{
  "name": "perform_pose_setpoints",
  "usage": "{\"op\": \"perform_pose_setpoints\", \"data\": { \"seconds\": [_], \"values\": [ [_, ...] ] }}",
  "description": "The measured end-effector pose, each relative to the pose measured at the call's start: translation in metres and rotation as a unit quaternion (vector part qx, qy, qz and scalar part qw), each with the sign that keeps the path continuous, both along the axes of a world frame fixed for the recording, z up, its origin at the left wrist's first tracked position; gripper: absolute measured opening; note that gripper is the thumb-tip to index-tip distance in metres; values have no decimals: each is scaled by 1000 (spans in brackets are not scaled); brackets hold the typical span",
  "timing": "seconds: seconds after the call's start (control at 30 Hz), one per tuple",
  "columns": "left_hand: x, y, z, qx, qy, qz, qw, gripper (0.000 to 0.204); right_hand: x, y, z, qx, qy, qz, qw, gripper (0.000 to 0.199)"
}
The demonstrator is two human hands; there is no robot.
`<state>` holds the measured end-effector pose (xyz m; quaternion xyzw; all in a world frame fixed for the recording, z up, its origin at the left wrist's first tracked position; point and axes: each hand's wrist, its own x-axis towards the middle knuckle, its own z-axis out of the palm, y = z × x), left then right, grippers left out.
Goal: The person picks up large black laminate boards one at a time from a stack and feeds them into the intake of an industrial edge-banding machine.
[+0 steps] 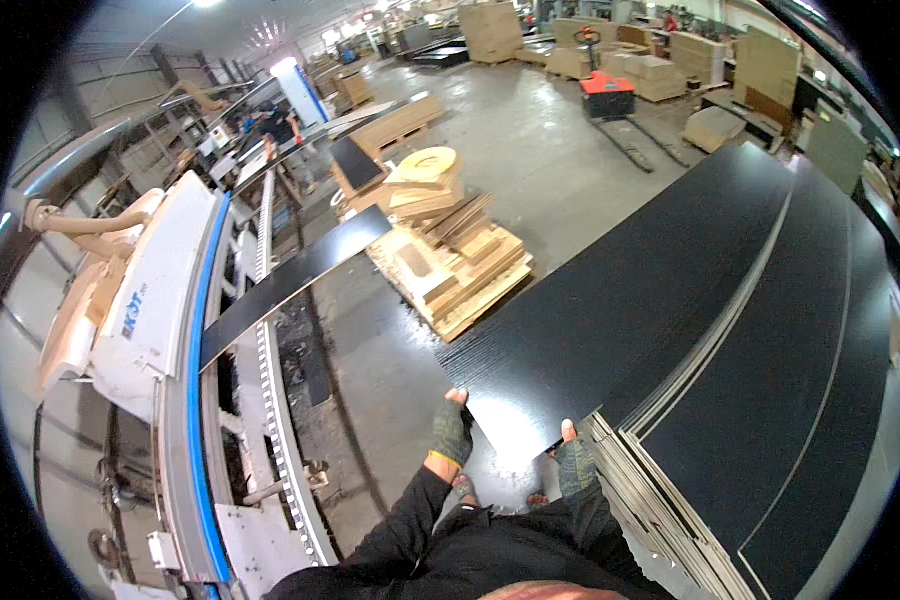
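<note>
A long black panel (610,310) stretches away from me toward the far right, its near end glossy with reflected light. My left hand (452,432), in a dark fingerless glove with a yellow cuff, grips its near left corner with the thumb on top. At the near right corner my right hand (576,462), gloved alike, also holds the edge, thumb up. The fingers of both hands are hidden beneath the panel. Just right of my right hand lies a stack of black boards (770,420) with pale edges showing. Whether the far part of the panel rests on this stack, I cannot tell.
At left runs a long white machine (150,310) with a blue strip; another black board (300,270) lies across its rails. Ahead, wooden offcuts (455,265) are piled on a pallet. Beyond stand a red pallet jack (608,92) and board stacks. A person (280,125) is far left.
</note>
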<state>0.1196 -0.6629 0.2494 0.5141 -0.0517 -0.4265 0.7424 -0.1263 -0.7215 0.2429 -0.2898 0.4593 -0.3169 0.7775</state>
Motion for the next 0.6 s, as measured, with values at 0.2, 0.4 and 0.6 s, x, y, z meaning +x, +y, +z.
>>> {"op": "perform_pose_setpoints", "data": {
  "seconds": [0.2, 0.4, 0.6],
  "values": [
    [-100, 68, 15, 79, 50, -108, 990, 53, 13, 18, -9, -13, -34, -49, 998, 38],
    [-111, 119, 8, 82, 112, -46, 989, 54, 37, 75, -28, -190, -69, -43, 978, 44],
    [-89, 219, 28, 50, 68, 28, 996, 57, 37, 151, -41, 56, -58, 200, 977, 63]
  ]
}}
